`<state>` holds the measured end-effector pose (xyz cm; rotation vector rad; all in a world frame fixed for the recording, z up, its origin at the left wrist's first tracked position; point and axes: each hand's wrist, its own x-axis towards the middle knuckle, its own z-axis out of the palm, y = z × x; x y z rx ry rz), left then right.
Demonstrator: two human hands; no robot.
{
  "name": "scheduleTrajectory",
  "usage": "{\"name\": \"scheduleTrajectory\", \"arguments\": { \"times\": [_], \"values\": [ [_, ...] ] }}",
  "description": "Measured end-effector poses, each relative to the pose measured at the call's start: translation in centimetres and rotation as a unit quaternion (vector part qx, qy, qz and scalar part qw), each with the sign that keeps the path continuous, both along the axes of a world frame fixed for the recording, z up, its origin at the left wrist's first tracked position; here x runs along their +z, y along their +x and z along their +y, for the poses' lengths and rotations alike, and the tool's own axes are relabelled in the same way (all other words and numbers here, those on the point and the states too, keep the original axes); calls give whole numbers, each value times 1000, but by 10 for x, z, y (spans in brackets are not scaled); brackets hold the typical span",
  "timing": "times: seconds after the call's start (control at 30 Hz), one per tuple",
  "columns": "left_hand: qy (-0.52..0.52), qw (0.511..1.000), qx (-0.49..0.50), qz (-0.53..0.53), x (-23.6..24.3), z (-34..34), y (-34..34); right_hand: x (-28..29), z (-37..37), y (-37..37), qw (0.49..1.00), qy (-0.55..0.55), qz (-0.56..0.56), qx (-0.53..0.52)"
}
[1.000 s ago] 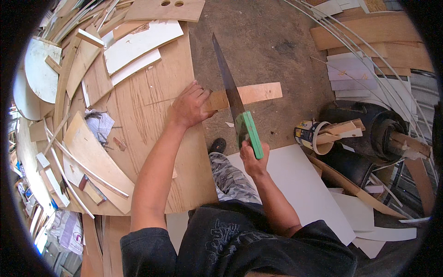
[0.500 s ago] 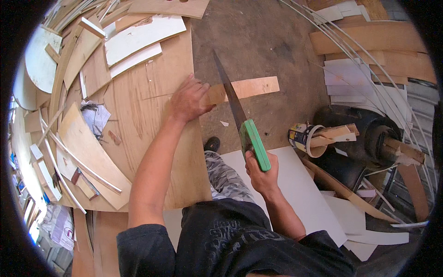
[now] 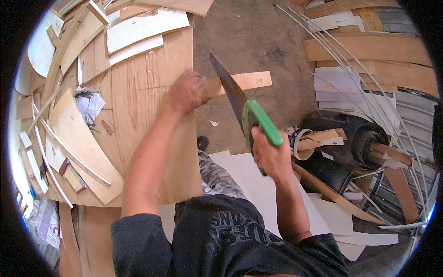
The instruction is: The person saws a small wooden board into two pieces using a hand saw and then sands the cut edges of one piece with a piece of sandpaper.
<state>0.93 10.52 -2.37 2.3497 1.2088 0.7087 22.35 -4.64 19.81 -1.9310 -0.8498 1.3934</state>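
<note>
My left hand (image 3: 188,92) presses a narrow wooden strip (image 3: 251,81) down at the right edge of the wooden board tabletop (image 3: 138,134), its fingers closed over the strip's near end. The strip's far part sticks out past that edge over the floor. In my right hand (image 3: 272,152) is a handsaw (image 3: 262,121) with a green handle, fingers wrapped round the grip. Its dark tapering blade crosses the overhanging strip just right of my left hand, tip pointing away from me. Whether the teeth touch the wood I cannot tell.
White and brown panel offcuts (image 3: 147,32) lie across the table's far left. To the right, a bucket (image 3: 304,143) holding wood scraps stands beside a black drum-like container (image 3: 341,134). Long thin rods (image 3: 350,64) lean there. White sheets (image 3: 258,184) lie near my legs.
The saw has come up and toward the right in my right hand, its handle tilting so more of the blade's side shows. My left hand still holds the strip at the edge.
</note>
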Motion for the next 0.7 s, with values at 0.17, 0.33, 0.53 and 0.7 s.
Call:
{"name": "scheduleTrajectory", "arguments": {
  "times": [0.17,0.33,0.53,0.7],
  "values": [
    [-28,998,-57,24,10,1,-2,-8,16,0,999,1,38,-27],
    [19,1000,-9,12,4,-4,1,8,-10,-5,999,-5,31,-35],
    [-5,1000,-10,-12,6,-2,0,-16,29,-10,999,17,38,-26],
    [-50,998,-25,-5,17,-2,2,11,5,-6,996,-6,52,-67]
  ]
}}
